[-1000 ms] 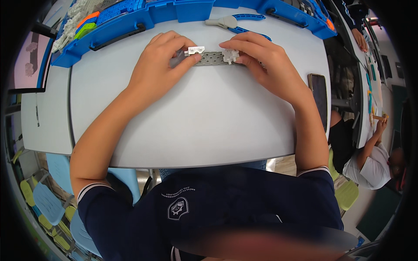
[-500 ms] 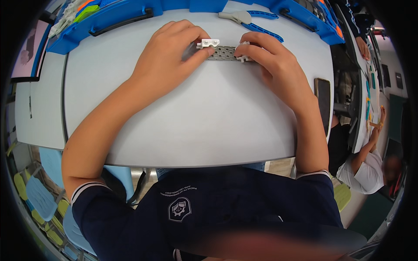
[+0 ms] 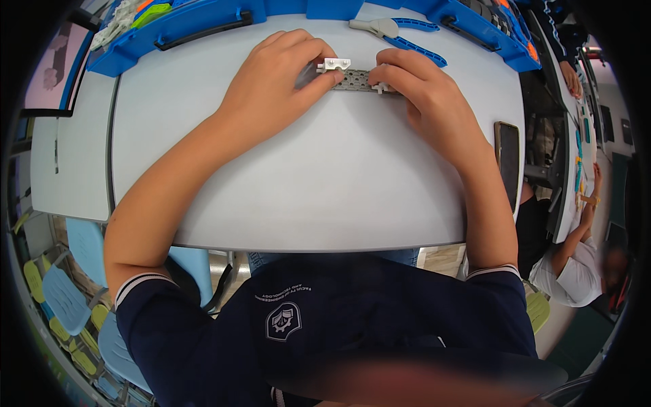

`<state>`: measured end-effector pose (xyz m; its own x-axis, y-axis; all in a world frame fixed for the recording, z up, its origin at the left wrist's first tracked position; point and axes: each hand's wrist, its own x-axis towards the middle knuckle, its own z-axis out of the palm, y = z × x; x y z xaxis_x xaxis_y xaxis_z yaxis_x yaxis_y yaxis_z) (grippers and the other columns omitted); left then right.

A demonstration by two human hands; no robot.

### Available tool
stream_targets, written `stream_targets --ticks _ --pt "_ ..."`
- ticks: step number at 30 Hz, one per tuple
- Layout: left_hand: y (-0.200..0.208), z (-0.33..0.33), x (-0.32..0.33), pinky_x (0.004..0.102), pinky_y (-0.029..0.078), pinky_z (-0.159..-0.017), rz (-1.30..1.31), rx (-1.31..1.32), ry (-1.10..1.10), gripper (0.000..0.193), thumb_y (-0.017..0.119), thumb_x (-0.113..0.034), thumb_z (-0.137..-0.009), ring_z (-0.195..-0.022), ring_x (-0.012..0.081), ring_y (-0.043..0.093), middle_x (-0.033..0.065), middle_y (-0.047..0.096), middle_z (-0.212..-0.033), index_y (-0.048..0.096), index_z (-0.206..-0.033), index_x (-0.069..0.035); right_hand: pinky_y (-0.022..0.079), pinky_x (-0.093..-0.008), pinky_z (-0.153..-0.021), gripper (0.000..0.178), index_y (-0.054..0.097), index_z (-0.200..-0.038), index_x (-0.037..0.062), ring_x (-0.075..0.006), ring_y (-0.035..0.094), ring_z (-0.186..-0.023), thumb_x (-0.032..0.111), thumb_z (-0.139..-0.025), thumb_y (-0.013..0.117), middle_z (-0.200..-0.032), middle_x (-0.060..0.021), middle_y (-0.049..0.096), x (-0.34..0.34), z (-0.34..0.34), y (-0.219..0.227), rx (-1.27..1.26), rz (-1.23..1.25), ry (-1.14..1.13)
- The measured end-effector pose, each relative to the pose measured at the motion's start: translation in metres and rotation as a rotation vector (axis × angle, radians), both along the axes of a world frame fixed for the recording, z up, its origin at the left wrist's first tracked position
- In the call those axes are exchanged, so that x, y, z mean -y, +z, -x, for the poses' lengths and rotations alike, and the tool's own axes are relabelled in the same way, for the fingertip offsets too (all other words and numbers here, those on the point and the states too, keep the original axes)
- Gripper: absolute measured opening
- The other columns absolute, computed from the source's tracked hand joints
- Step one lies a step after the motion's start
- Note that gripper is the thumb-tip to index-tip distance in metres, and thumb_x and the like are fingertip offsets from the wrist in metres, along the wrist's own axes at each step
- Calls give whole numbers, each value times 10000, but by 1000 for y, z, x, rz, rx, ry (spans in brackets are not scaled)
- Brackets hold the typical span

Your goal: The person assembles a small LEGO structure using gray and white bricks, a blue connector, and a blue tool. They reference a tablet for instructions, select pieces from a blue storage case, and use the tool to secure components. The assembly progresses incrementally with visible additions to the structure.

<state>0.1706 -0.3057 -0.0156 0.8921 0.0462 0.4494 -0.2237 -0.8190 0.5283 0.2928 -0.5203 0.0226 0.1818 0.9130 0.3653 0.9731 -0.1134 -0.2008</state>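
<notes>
Between my two hands lies a grey perforated building plate (image 3: 355, 80), long and flat, near the far side of the white table (image 3: 325, 183). My left hand (image 3: 281, 81) grips its left end, thumb along the near edge. A white connector block (image 3: 335, 64) with small round studs sits by those fingertips at that end. My right hand (image 3: 424, 88) is closed over the right end, its fingers pinching a small white connector piece (image 3: 381, 88). Much of that piece and the plate's right tip are hidden under my fingers.
Grey-and-blue pliers (image 3: 400, 30) lie beyond my right hand. Blue parts trays (image 3: 203, 30) line the far edge, holding colored pieces. A phone (image 3: 506, 156) rests by my right forearm. A screen (image 3: 57, 61) stands at far left. Another person (image 3: 569, 271) is at a table on the right.
The whole view has shifted slightly. My right fingers have closed further over the white connector piece, which now shows less. The left hand keeps its grip on the plate.
</notes>
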Motion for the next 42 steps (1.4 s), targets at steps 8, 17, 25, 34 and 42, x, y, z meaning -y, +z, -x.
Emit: stream_targets --ticks 8,17,25,34,42 --pt "0 -1 0 317 472 -768 4 -15 8 199 745 -211 -915 -877 208 557 40 646 -957 694 -987 -33 539 -427 -913 354 646 -1068 27 -344 640 -1080 -139 -757 610 -1143 -123 656 0 1 2 -41 4 15" --pt "-1 -1 1 328 468 -758 31 -13 -16 183 769 -185 -892 -856 212 556 46 634 -904 684 -931 -28 537 -411 -846 384 596 -1179 72 -334 645 -1032 -110 -841 603 -1128 -122 642 3 5 3 -99 92 -114" --pt "3 5 14 396 477 -771 94 -27 -46 159 774 -176 -839 -834 258 597 63 625 -803 676 -846 -51 583 -336 -782 253 705 -1019 36 -261 712 -941 -127 -828 674 -1101 -101 721 9 -10 11 -250 -17 -26" --pt "3 5 15 393 470 -769 132 -8 -54 164 775 -178 -844 -830 255 586 64 615 -797 677 -842 -47 580 -294 -762 218 763 -1006 59 -193 698 -849 -61 -828 724 -1019 -61 741 10 -21 11 -390 -99 -14" --pt "4 5 17 391 463 -780 94 2 -45 173 767 -188 -848 -832 256 589 62 620 -799 668 -835 -47 562 -305 -926 152 729 -1099 -21 -166 687 -1042 -1 -956 682 -1209 -106 704 11 -25 13 -717 -76 11"
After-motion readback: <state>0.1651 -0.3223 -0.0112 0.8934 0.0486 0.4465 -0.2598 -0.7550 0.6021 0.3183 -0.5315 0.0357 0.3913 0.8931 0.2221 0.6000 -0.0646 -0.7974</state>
